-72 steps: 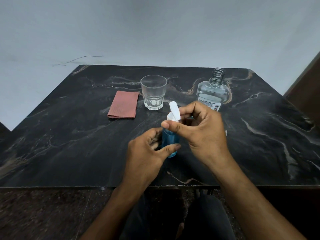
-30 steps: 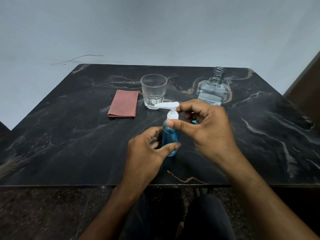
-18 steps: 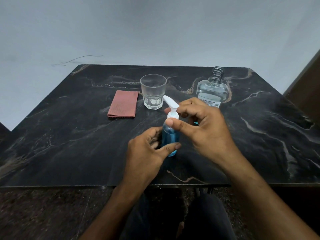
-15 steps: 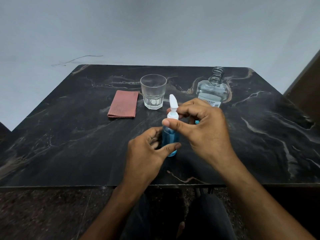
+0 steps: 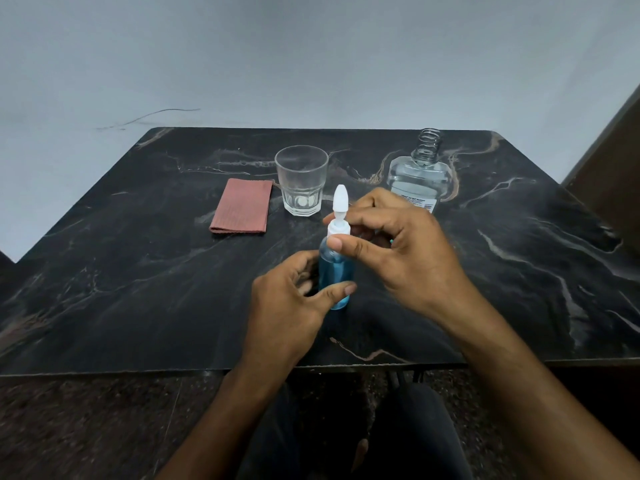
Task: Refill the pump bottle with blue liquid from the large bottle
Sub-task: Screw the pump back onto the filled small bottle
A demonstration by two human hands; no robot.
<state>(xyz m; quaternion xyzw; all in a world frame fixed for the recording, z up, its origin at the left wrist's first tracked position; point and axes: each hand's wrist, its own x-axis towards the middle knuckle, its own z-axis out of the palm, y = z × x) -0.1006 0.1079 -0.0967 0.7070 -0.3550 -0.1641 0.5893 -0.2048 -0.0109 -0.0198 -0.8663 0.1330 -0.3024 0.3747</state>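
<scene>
Pump bottle (image 5: 335, 276), blue-filled, upright near the front centre of the dark marble table (image 5: 104, 289). Left hand (image 5: 289, 306) clasps its body, thumb across the front; right hand (image 5: 398, 251) pinches the white pump collar (image 5: 338, 230). Large bottle (image 5: 420, 176), uncapped, at back right. Empty glass (image 5: 302, 185) and folded cloth (image 5: 242, 211) behind.

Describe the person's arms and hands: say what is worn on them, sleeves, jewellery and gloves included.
Both arms are bare up to the frame's lower edge; no sleeves show. The left hand and right hand wear no gloves. No rings, watch or bracelet show on the fingers or wrists. Nails look short and unpainted.
</scene>
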